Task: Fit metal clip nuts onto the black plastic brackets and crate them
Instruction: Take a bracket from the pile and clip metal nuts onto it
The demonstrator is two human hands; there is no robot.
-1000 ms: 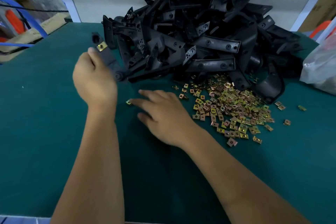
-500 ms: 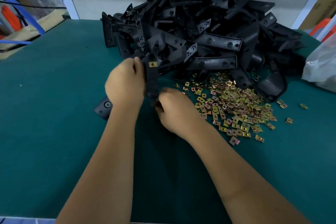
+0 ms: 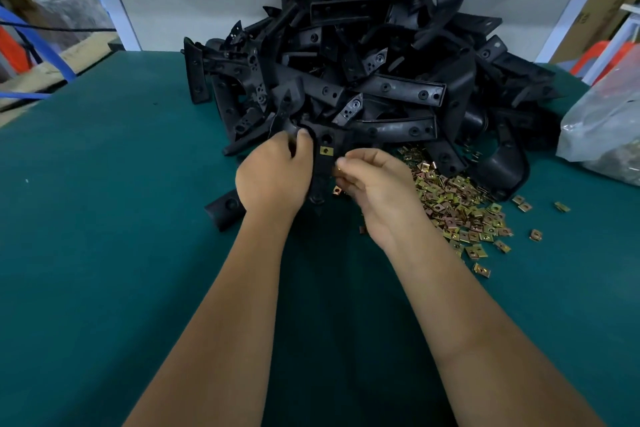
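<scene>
Green felt covers the wide worktable (image 3: 104, 253), on whose far side a large heap of black plastic brackets (image 3: 381, 73) is piled. Just in front of the heap, toward the right, a spread of small brass-coloured metal clip nuts (image 3: 460, 211) is scattered. At the right edge a clear plastic bag (image 3: 602, 125) is seen. One long black plastic bracket (image 3: 320, 170) is gripped by the left hand (image 3: 273, 177), fingers curled round it, with a fitted clip nut (image 3: 326, 150) on its strip. Another clip nut (image 3: 337, 169) is pinched by the right hand (image 3: 377, 184) beside the bracket's edge.
</scene>
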